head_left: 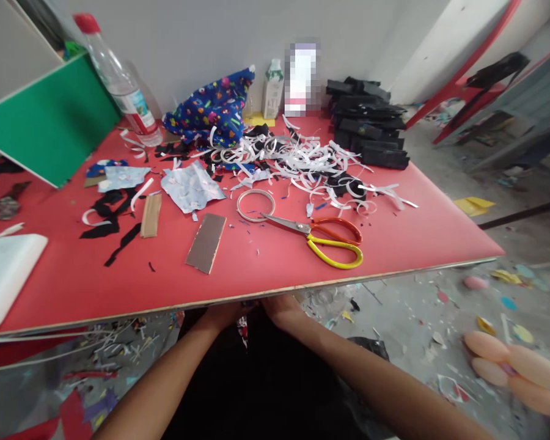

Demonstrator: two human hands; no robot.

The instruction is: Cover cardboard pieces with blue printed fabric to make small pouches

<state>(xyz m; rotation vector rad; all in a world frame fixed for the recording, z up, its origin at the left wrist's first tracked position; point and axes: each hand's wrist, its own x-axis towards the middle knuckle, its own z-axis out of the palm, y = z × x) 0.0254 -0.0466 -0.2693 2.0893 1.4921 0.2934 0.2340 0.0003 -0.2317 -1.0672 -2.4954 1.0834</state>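
Both forearms reach down to my lap, just below the front edge of the red table [266, 263]. Only the backs of my left hand [228, 313] and my right hand [282, 310] show; the tabletop hides their fingers. Between the wrists a shiny red and silver strip [242, 330] is visible, but whether either hand holds it is unclear. On the tabletop above them lie scissors [314, 235] with one orange and one yellow handle, blades pointing left. Their tip overlaps a narrow ring of tape [255, 206]. Left of it rests a brown rectangular card [206, 242].
White paper strips [302, 156] and black scraps spread across the back. Behind them are a blue patterned cloth [215, 110], a carton [273, 91], a lit phone [301, 79] and stacked black pieces [366, 125]. A bottle [135, 104] and white device [11, 275] stand left.
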